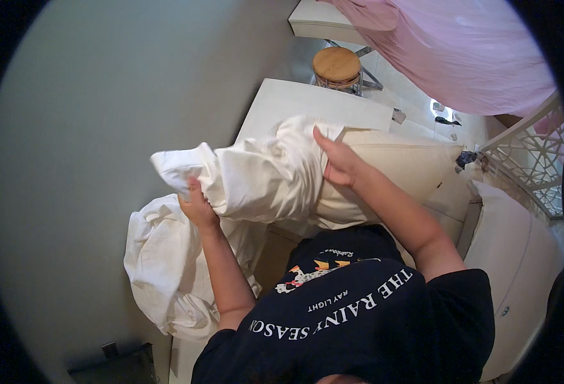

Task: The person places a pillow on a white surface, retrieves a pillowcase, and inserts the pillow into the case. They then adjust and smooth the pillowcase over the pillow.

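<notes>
A white fabric cover (272,177) is gathered in folds over one end of a cream-coloured cushion (397,163). The cushion's bare part extends to the right, with a seam along its upper side. My left hand (199,205) grips the cover near its far left corner, thumb on top and fingers hidden behind the cloth. Where the cover's edge meets the cushion, my right hand (340,161) holds on, its thumb pointing up and its other fingers mostly out of sight. Below my left hand lies a crumpled heap of white fabric (162,264).
A grey wall (94,120) runs along the left. Beyond the cushion stand a white tabletop (310,98) and a round wooden stool (337,64). Pink cloth (454,43) hangs at upper right, above a white lattice panel (526,149). A pale upholstered piece (512,278) is at right.
</notes>
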Available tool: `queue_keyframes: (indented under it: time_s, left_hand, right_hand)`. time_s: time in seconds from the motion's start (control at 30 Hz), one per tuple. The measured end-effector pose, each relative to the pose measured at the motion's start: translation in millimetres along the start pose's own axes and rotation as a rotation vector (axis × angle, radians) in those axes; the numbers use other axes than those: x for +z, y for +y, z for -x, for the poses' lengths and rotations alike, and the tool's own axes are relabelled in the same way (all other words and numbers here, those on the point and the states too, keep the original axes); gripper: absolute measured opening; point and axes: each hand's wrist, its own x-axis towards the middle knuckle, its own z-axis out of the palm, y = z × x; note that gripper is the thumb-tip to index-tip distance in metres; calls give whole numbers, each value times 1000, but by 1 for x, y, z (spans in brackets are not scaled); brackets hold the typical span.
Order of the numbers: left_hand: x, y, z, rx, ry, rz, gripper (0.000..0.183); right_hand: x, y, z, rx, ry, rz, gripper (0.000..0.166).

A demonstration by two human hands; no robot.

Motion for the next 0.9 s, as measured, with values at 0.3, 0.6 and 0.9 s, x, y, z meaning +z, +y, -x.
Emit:
queue_keyframes:
  time_s: [0.3, 0.6, 0.9]
  left_hand:
    - [44, 112, -1, 210, 175, 195, 42]
    - [82, 33, -54, 137, -14, 101, 36]
    - [110, 43, -88, -11, -50, 51, 38]
  right_hand:
    - [-11, -54, 79, -414, 421, 55, 44]
    - [-88, -46, 66, -361, 200, -324, 46]
    - [-47, 40, 82, -100, 211, 92, 42]
